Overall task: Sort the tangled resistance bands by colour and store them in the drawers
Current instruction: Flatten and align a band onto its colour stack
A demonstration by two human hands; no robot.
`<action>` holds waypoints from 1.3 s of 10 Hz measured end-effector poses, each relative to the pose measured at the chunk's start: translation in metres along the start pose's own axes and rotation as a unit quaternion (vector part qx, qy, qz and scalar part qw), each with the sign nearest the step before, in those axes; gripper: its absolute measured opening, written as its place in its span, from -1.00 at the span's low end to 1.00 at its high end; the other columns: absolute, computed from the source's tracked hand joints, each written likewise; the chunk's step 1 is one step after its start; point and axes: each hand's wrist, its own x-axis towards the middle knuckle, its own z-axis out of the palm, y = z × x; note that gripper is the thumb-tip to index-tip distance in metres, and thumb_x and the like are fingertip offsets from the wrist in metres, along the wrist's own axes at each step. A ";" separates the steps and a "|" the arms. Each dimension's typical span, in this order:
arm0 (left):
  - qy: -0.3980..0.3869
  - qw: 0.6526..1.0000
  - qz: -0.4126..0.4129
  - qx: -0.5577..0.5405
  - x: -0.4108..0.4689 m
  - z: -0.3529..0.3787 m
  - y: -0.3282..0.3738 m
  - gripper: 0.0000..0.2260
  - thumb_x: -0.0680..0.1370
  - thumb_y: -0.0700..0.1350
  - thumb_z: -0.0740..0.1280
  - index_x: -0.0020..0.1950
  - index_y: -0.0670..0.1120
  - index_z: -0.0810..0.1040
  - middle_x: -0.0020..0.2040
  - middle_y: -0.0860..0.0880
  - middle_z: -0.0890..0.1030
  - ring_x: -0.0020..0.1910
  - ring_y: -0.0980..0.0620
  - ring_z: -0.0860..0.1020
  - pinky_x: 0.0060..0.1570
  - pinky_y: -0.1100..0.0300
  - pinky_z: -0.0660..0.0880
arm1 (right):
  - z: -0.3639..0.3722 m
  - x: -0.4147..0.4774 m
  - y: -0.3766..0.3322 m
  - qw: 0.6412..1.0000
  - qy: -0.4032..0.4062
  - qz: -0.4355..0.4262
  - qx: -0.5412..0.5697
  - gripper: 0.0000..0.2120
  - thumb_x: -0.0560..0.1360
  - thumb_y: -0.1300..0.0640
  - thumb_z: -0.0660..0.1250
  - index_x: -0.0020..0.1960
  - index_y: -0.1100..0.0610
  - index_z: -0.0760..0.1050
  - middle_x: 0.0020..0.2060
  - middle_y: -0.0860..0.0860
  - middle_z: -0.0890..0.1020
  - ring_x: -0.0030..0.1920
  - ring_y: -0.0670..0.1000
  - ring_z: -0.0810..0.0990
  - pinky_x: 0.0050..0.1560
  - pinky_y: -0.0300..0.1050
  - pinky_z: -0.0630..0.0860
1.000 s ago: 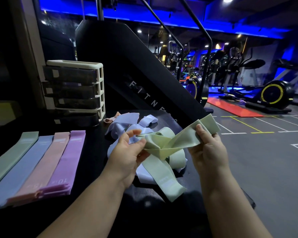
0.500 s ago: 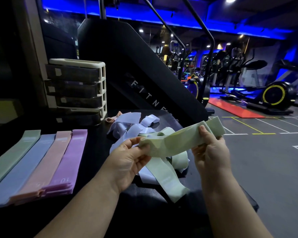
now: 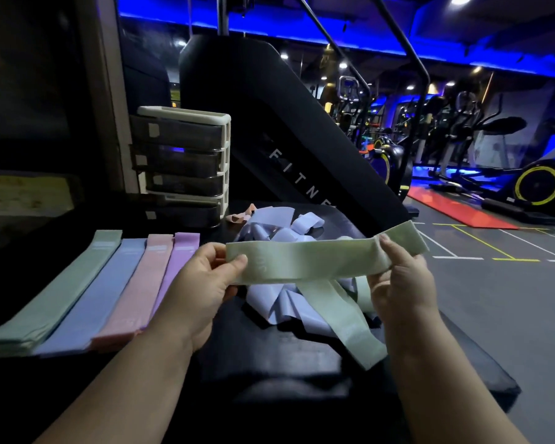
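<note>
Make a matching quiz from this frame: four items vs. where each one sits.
Items
1. green band
2. purple stack
3. drawer unit
4. tangled pile

Places
A. standing upright behind the flat stacks
B. pinched out straight between the left hand and the right hand
C. lying loose below the raised band
D. rightmost of the four laid side by side

Pairs: 1-B, 2-D, 3-A, 4-C
</note>
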 end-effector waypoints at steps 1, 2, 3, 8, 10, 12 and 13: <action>0.015 0.997 0.035 0.062 -0.004 -0.029 0.005 -0.84 0.58 -0.27 0.32 -0.03 0.00 0.49 -0.17 -0.04 0.56 -0.21 0.05 0.47 -0.24 0.22 0.40 | 0.012 -0.008 0.009 0.991 -0.002 -0.031 -0.129 -0.82 0.59 0.27 0.26 -0.15 0.07 0.38 -0.22 0.04 0.50 -0.30 -0.02 0.55 -0.29 -0.22 0.56; 0.024 0.993 0.032 0.115 -0.007 -0.061 0.006 -0.88 0.55 -0.25 0.35 -0.06 -0.04 0.50 -0.22 -0.03 0.54 -0.27 0.02 0.44 -0.24 0.17 0.40 | 0.031 -0.016 0.019 0.991 0.007 -0.024 -0.133 -0.78 0.59 0.33 0.18 -0.16 0.07 0.36 -0.21 0.07 0.48 -0.31 -0.05 0.50 -0.40 -0.29 0.53; 0.031 0.986 0.000 0.163 -0.010 -0.086 0.010 -0.91 0.43 -0.09 0.38 -0.12 -0.01 0.51 -0.22 -0.06 0.55 -0.26 -0.03 0.47 -0.17 0.04 0.45 | 0.061 -0.020 0.034 0.996 0.003 0.009 -0.093 -0.85 0.61 0.32 0.15 -0.03 0.10 0.40 -0.17 0.05 0.52 -0.23 -0.06 0.53 -0.24 -0.18 0.56; 0.071 0.945 0.000 0.319 -0.022 -0.180 0.020 -0.75 0.39 -0.14 0.34 -0.05 0.17 0.41 -0.42 0.02 0.50 -0.38 -0.05 0.48 -0.14 -0.03 0.50 | 0.182 -0.003 0.117 0.971 -0.055 0.090 -0.215 -0.72 0.44 0.49 0.04 -0.18 0.20 0.43 -0.52 0.09 0.48 -0.55 0.02 0.49 -0.55 -0.25 0.42; 0.084 0.930 -0.004 0.357 -0.029 -0.214 0.024 -0.88 0.40 -0.07 0.32 -0.12 0.05 0.40 -0.42 -0.04 0.53 -0.45 0.02 0.41 -0.33 0.13 0.36 | 0.235 -0.003 0.170 0.945 -0.123 0.080 -0.294 -0.70 0.48 0.49 0.13 -0.27 0.15 0.41 -0.42 0.08 0.38 -0.53 -0.06 0.38 -0.57 -0.34 0.30; 0.124 0.897 -0.018 0.423 -0.034 -0.250 0.026 -0.89 0.46 -0.08 0.31 -0.13 0.03 0.37 -0.41 0.06 0.49 -0.45 0.13 0.39 -0.40 0.21 0.28 | 0.283 -0.004 0.227 0.921 -0.192 0.090 -0.325 -0.80 0.47 0.44 0.32 -0.15 0.16 0.54 -0.25 0.13 0.52 -0.32 0.04 0.53 -0.49 -0.27 0.52; 0.135 0.896 -0.036 0.422 -0.031 -0.262 0.027 -0.89 0.50 -0.09 0.28 -0.09 0.04 0.35 -0.37 0.04 0.49 -0.38 0.09 0.43 -0.37 0.20 0.30 | 0.302 -0.006 0.251 0.901 -0.222 0.084 -0.363 -0.87 0.45 0.37 0.42 -0.07 0.18 0.59 -0.17 0.15 0.60 -0.23 0.08 0.62 -0.38 -0.20 0.59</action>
